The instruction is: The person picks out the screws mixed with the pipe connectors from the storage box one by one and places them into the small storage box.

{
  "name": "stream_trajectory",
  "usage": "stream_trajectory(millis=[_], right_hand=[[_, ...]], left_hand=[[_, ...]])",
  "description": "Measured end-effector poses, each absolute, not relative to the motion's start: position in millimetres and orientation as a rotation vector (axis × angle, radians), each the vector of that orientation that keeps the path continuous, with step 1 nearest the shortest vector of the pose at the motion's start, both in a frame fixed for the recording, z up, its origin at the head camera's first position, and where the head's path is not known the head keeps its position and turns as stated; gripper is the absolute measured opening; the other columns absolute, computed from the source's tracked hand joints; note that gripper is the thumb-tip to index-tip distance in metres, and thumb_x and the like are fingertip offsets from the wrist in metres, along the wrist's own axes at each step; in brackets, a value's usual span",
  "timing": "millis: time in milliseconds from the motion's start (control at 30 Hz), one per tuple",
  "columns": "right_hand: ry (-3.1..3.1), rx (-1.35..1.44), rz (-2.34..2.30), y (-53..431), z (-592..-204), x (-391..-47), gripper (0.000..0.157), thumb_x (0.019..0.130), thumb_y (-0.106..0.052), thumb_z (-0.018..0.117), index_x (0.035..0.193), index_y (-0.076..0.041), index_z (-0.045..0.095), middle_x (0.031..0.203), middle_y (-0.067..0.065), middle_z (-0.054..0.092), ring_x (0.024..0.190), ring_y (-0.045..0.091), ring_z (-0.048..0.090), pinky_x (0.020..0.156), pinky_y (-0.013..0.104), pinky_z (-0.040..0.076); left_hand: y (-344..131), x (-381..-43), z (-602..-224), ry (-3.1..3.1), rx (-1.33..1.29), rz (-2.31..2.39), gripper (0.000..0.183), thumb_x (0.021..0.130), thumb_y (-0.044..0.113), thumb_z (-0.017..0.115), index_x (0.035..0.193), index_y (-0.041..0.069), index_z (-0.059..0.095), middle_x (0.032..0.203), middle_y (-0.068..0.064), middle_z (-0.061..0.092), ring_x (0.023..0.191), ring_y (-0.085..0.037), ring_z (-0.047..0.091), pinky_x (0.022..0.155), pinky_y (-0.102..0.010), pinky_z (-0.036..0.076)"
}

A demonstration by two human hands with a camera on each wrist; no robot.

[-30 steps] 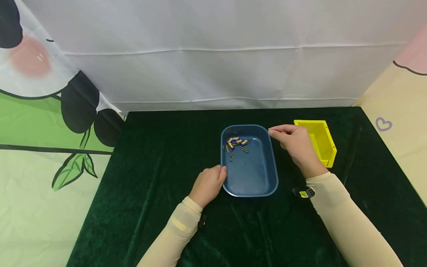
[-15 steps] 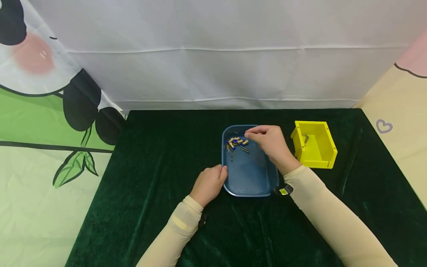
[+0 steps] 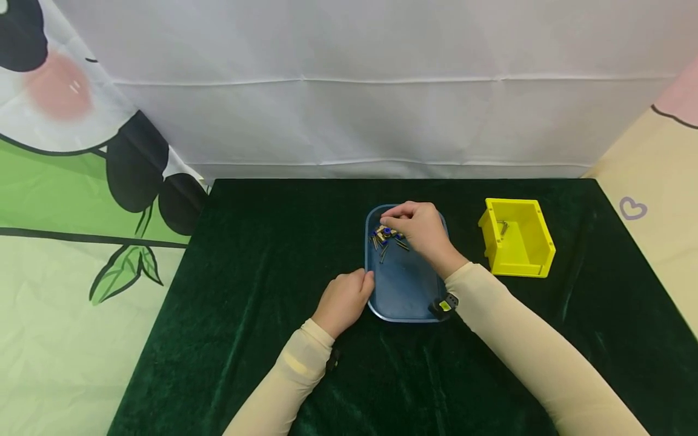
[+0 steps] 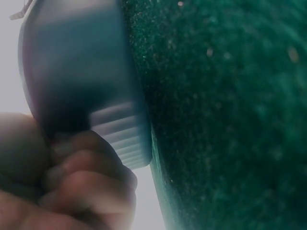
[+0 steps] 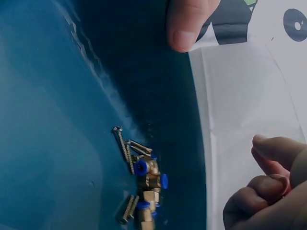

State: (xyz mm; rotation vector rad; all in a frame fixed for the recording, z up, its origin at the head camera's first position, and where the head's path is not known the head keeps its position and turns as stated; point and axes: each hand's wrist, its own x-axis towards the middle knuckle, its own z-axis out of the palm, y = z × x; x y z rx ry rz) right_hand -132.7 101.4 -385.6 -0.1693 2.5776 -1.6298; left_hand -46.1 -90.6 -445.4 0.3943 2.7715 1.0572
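My left hand (image 3: 343, 300) grips the left rim of a blue plastic tray (image 3: 403, 290), its thumb (image 5: 187, 36) lapping inside the wall and its fingers (image 4: 91, 184) curled beneath. Toward the tray's far left corner lies a small heap of brass fittings with blue rings (image 5: 152, 181), with several screws (image 5: 123, 148) scattered around them. Over this heap hovers my right hand (image 3: 425, 233); thumb and index reach forward, a little apart, the other fingers bent. Nothing shows between its fingertips. The hand overlaps part of the heap in the head view.
To the right of the tray stands a yellow bin (image 3: 518, 268) with a few screws (image 3: 503, 228) inside. A dark green velvet cloth (image 3: 262, 242) covers the table. A white sheet (image 3: 349, 121) hangs behind the far edge, with printed cloths at both sides.
My right hand has moved left, from beside the yellow bin across the tray to the fittings and screws. The left hand keeps its grip on the rim.
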Motion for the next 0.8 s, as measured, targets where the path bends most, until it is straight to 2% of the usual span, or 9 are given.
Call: stream_trajectory(millis=[267,500,800], right_hand=[[2.681,-0.191,-1.428,98.0,-407.7,-140.6,0.013,0.092,-0.028,0.073,0.092,-0.017,0.077,0.085,0.003,0.065,0.065,0.019,0.05,0.055,0.029,0.038],[2.62,-0.141,-1.3,96.8,-415.2,-140.2,0.009,0.091,-0.024,0.074,0.091,-0.016,0.078,0.102,-0.001,0.072,0.088,0.02,0.058,0.073,0.034,0.048],[2.64,-0.324,-1.077,94.6,-424.7,-141.8,0.009,0.092,-0.019,0.072,0.085,-0.018,0.077,0.086,-0.003,0.072,0.075,0.017,0.06,0.064,0.03,0.046]], left_hand=[[-89.7,-45.8,-445.0,2.773,0.386,1.04,0.039,0.108,0.032,0.037,0.076,0.017,0.054,0.061,0.002,0.05,0.048,-0.012,0.05,0.045,-0.028,0.039],[-88.8,-45.8,-444.6,2.769,0.433,1.071,0.038,0.108,0.029,0.038,0.075,0.018,0.053,0.061,0.003,0.049,0.047,-0.011,0.048,0.044,-0.027,0.037],[-89.9,-46.6,-443.8,2.739,0.417,1.086,0.038,0.108,0.031,0.036,0.077,0.018,0.054,0.062,0.003,0.051,0.047,-0.011,0.049,0.043,-0.026,0.037]])
